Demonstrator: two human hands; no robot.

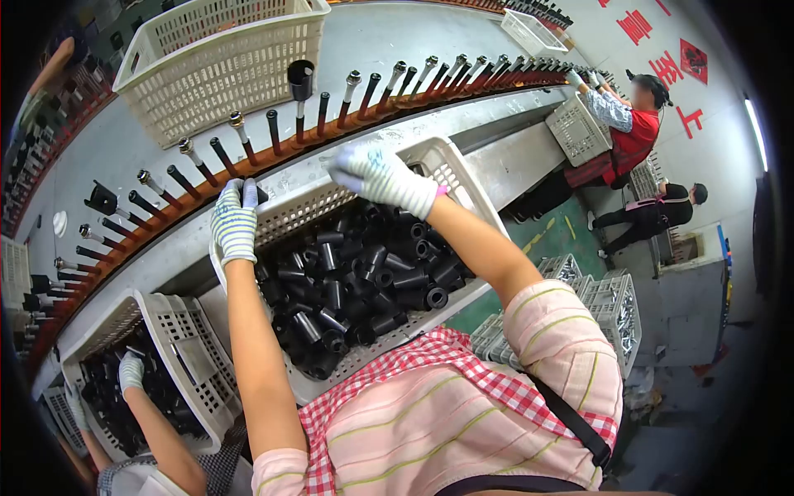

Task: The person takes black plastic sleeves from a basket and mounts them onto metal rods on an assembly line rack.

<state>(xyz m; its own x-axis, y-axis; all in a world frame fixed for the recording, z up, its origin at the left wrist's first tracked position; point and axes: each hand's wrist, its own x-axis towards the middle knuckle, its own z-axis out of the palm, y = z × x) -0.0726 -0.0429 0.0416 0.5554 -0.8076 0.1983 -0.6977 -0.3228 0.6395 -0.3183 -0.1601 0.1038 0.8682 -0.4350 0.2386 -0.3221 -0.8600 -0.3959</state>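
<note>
Evidently, from the head view, left hand (234,221) curled at a dark piece (262,195) by the pale crate (474,188), right hand (385,176) blurred over its far rim, fingers bent; whether either grips, I cannot tell. Best, I judge, to handle one part at a time, knuckles clear of the rim. Black sleeves (329,256) heap loosely in that crate; a co-worker's gloved hand (131,372) sits among dark parts (99,384) in a second crate (184,339), left.
</note>
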